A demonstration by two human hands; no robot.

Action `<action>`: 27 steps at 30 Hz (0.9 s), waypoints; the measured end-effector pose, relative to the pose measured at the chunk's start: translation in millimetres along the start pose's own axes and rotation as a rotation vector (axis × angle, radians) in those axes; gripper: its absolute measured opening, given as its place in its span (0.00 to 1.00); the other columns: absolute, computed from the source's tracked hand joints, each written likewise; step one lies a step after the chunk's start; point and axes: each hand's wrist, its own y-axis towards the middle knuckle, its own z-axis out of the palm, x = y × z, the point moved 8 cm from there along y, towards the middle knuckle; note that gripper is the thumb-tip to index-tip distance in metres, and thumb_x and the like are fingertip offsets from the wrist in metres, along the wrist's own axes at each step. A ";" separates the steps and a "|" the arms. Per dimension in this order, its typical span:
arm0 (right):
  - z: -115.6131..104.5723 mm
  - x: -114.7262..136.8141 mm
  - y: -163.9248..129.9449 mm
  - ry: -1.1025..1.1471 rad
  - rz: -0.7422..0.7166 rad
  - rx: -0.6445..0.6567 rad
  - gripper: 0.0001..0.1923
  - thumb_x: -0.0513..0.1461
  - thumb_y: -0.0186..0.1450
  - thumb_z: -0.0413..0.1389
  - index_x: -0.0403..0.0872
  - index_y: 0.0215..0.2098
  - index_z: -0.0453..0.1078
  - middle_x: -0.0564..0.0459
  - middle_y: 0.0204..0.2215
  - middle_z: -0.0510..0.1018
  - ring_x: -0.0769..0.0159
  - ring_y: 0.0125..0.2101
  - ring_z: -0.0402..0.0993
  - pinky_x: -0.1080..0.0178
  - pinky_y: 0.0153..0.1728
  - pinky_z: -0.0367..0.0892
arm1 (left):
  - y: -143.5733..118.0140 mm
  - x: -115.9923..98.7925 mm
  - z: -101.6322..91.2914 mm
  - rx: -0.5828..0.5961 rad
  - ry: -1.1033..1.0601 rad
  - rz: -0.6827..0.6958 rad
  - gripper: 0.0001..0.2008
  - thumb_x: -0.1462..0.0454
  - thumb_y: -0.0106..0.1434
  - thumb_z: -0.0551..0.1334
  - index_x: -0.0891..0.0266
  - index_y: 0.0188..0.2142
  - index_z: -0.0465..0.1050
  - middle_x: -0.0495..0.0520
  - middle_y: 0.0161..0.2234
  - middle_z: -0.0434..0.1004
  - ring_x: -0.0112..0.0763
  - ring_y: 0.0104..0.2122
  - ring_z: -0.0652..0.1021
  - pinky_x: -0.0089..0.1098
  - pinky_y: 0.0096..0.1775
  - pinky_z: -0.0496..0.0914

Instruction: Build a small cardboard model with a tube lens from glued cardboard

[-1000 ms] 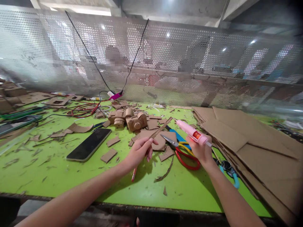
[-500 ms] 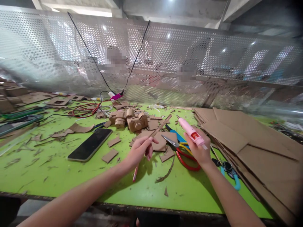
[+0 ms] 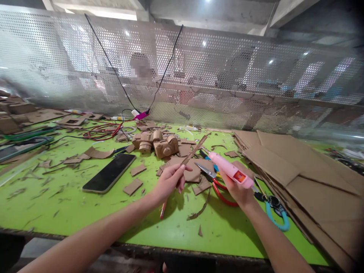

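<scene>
One narrow cardboard strip (image 3: 196, 149) is resting in the left hand (image 3: 172, 178), whose fingers are pinching its near end, while its far end is pointing away to the right, above the green worktop (image 3: 93, 216). The right hand (image 3: 239, 191) is gripping a pink glue gun (image 3: 231, 169), with the fingers wrapping it from below. The gun's tip is aiming toward the strip from the right side; whether it is touching, one cannot tell. Under the gun, red-handled scissors (image 3: 205, 170) are lying. A pencil (image 3: 163, 209) is showing below the left hand, but it is not clear if the fingers are holding it too. Farther away, cardboard cameras (image 3: 165, 147) are standing, and to the left a phone (image 3: 110, 172) is lying flat.

The person seems to be applying glue, or preparing for it. The next move is probably calling for a steady strip and for careful guiding of the tip along it, without hot glue reaching the fingers.
</scene>
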 end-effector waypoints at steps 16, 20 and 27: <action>4.7 -15.5 -0.9 0.007 0.094 0.063 0.15 0.34 0.56 0.52 0.50 0.18 0.49 0.60 0.14 0.59 0.70 0.17 0.56 0.66 0.20 0.51 | -1.7 2.4 4.3 0.049 0.006 0.011 0.22 0.49 0.61 0.56 0.67 0.38 0.71 0.43 0.13 0.64 0.22 0.13 0.65 0.23 0.19 0.61; 5.3 -15.4 -0.7 -0.009 0.084 0.073 0.16 0.34 0.56 0.52 0.50 0.18 0.49 0.59 0.14 0.60 0.70 0.17 0.56 0.66 0.20 0.51 | -2.1 2.4 4.3 0.049 0.002 0.003 0.21 0.49 0.61 0.56 0.67 0.38 0.71 0.43 0.13 0.64 0.22 0.14 0.66 0.24 0.19 0.61; 2.4 -17.5 0.0 0.019 0.102 0.044 0.14 0.34 0.56 0.52 0.49 0.17 0.51 0.59 0.15 0.60 0.71 0.17 0.56 0.66 0.20 0.52 | -2.4 -0.2 5.6 0.057 0.008 0.010 0.21 0.49 0.61 0.56 0.68 0.37 0.71 0.43 0.13 0.64 0.21 0.13 0.65 0.23 0.19 0.61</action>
